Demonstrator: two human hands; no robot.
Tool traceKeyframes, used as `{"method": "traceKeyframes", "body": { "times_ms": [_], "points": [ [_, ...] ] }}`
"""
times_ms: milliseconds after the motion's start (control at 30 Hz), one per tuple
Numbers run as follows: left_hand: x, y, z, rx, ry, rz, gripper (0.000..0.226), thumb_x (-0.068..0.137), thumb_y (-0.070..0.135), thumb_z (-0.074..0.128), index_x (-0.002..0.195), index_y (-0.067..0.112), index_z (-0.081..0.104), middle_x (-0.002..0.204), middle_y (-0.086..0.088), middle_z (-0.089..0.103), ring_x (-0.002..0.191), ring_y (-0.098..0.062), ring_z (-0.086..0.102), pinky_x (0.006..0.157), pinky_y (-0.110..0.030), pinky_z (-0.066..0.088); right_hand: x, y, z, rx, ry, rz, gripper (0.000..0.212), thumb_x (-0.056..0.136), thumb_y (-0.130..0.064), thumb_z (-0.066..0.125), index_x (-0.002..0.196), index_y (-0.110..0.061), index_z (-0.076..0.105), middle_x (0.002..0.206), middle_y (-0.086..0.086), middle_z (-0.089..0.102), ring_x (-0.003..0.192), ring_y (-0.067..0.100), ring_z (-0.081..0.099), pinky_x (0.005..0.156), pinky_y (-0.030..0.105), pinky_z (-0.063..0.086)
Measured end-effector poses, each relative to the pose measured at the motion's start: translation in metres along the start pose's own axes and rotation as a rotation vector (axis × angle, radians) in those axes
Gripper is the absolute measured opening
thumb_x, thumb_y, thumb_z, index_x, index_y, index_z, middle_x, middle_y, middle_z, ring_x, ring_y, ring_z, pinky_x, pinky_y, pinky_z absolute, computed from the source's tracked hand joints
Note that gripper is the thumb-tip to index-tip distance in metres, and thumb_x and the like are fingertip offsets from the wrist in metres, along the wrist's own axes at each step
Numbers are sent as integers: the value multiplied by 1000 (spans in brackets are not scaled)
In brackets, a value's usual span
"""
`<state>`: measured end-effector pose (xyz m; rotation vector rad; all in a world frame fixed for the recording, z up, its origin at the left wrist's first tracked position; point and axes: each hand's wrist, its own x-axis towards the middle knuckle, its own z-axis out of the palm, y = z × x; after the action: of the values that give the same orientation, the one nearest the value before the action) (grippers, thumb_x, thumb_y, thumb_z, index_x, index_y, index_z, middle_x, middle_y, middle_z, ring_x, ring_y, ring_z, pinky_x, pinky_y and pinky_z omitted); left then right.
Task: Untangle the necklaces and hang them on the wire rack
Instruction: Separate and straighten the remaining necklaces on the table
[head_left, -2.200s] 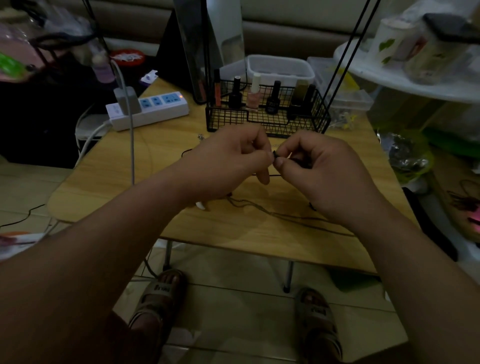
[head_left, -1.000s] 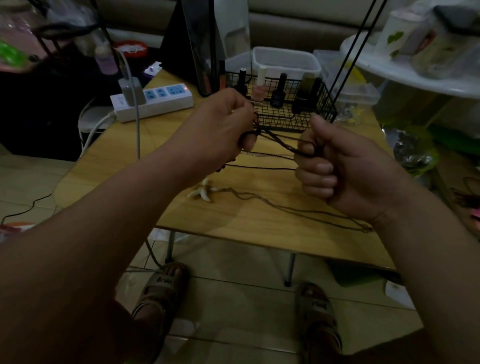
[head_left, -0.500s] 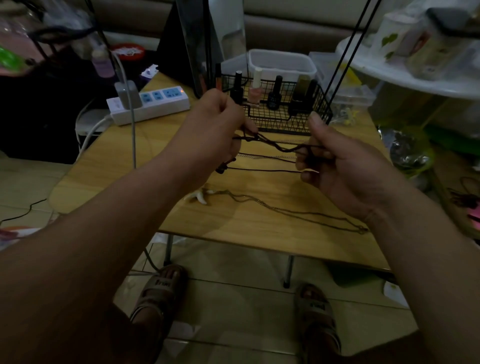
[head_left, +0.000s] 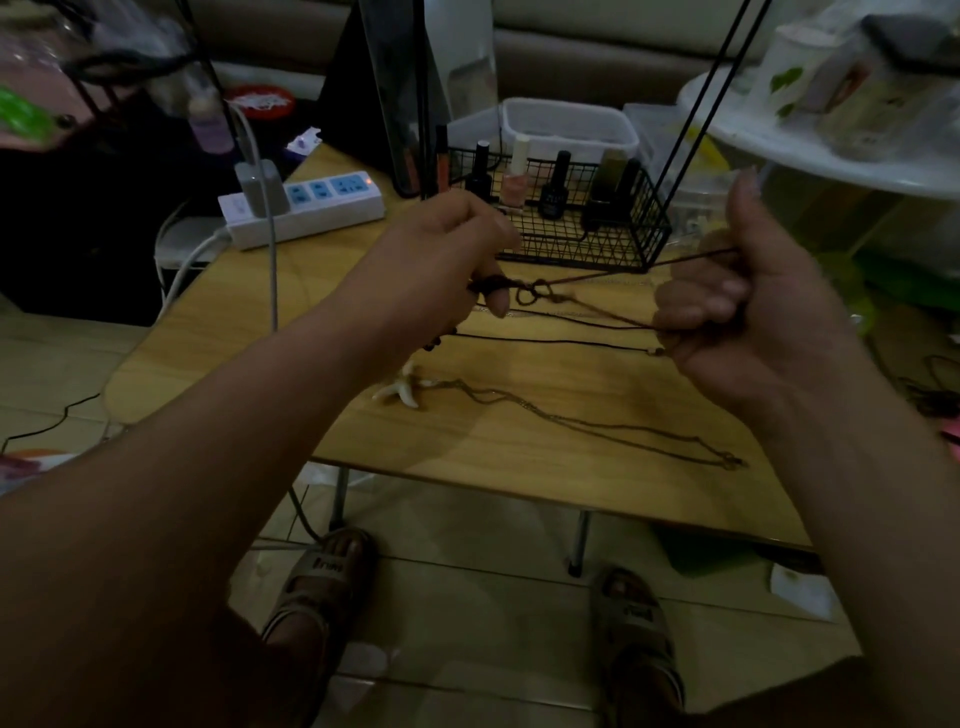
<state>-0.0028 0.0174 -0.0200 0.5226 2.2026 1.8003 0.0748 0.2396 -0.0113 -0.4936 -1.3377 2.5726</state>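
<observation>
A dark brown cord necklace (head_left: 597, 299) is stretched taut in the air between my hands, with a loose knot (head_left: 537, 292) near its left end. My left hand (head_left: 447, 260) pinches the cord just left of the knot. My right hand (head_left: 737, 306) is fisted round the cord's two strands, thumb up. On the wooden table (head_left: 519, 441) lies a thin chain necklace (head_left: 597, 426) with a pale starfish pendant (head_left: 402, 389), and a black cord (head_left: 561, 340) lies beneath my hands. The black wire rack (head_left: 587, 228) stands behind, its thin rods (head_left: 696, 130) rising upward.
Nail polish bottles (head_left: 514, 176) stand in the rack's basket. A white power strip (head_left: 306, 205) with a plugged charger sits at the back left, clear plastic boxes (head_left: 566, 127) behind the rack, a white round shelf (head_left: 831, 150) at the right. My sandalled feet (head_left: 322, 577) are under the table.
My hands have moved apart, pulling the brown cord taut. My right hand has shifted right and closed into a fist on the strands; the knot now shows near my left hand.
</observation>
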Motion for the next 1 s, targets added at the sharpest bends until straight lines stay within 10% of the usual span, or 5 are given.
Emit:
{"method": "traceKeyframes", "body": {
  "times_ms": [200,733,1000],
  "points": [
    [-1,1,-9,93,-3,25,21,106,28,53,101,22,72,68,-3,61,56,-13,47,47,-21,35,4,-22,-24,-18,62,-78,28,97,-35,67,76,-24,52,61,-10,26,51,5,18,48,18,12],
    [1,1,-13,-93,-1,-56,33,106,20,38,117,16,69,78,-12,73,50,-14,30,44,-25,26,13,-38,-55,-89,253,-216,19,96,-32,67,83,-26,54,58,-9,32,45,6,24,41,20,21],
    [-3,12,4,-415,-213,-138,48,106,23,26,141,-2,47,113,-28,73,56,-17,39,57,-31,21,-5,0,-4,-616,-87,-272,21,101,-29,62,117,-16,66,73,-3,53,54,10,37,48,27,24]
  ]
}}
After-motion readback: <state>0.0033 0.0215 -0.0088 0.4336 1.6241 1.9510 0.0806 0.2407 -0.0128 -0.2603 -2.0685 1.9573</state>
